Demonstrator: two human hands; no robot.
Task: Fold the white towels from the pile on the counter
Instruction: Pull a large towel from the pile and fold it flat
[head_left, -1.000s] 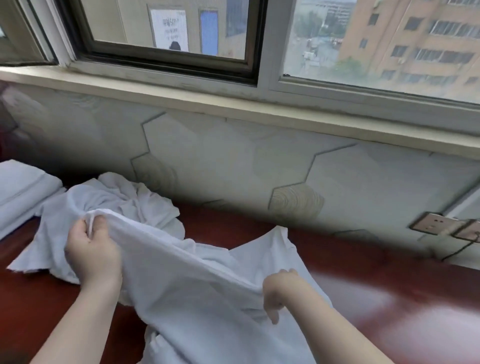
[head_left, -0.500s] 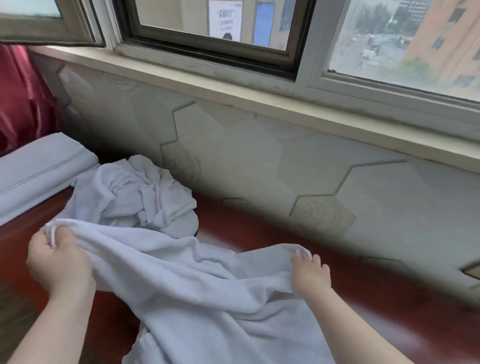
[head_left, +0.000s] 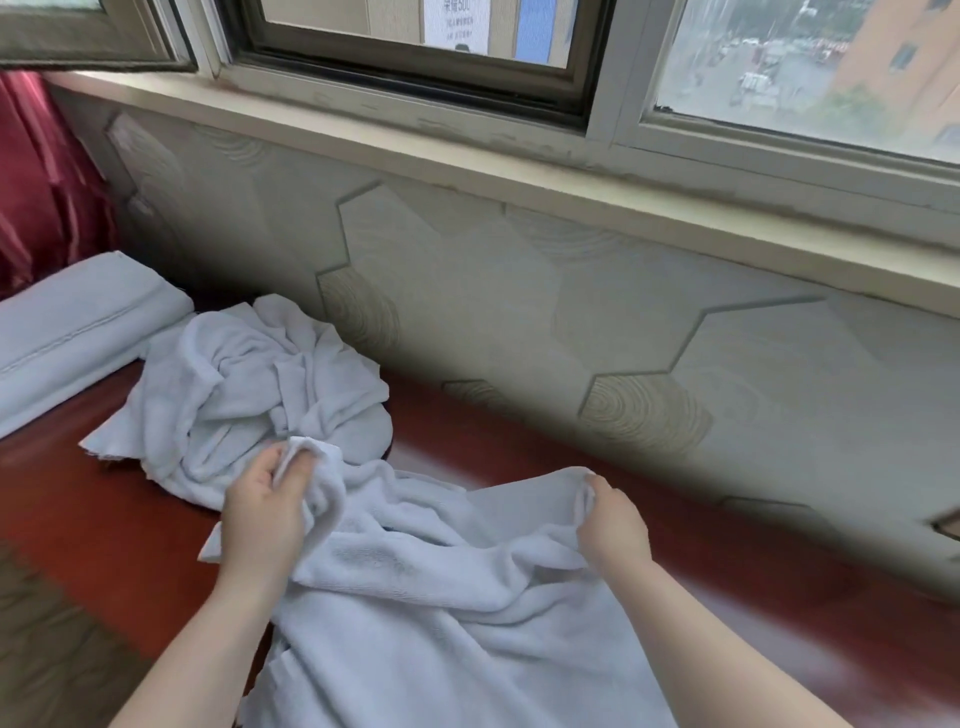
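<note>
Both hands moved closer together since half second ago, left hand (head_left: 267, 512) now just below pile (head_left: 249, 395). Left fingers pinch towel (head_left: 441, 597) corner, right hand (head_left: 613, 525) fingers pinch far edge, towel draped on bench (head_left: 104, 519) between them; holding edge to find corners, spread flat

Bare counter (head_left: 753, 566) rightward; crumpled pile (head_left: 249, 395) and folded towel (head_left: 78, 332) crowding left.
</note>
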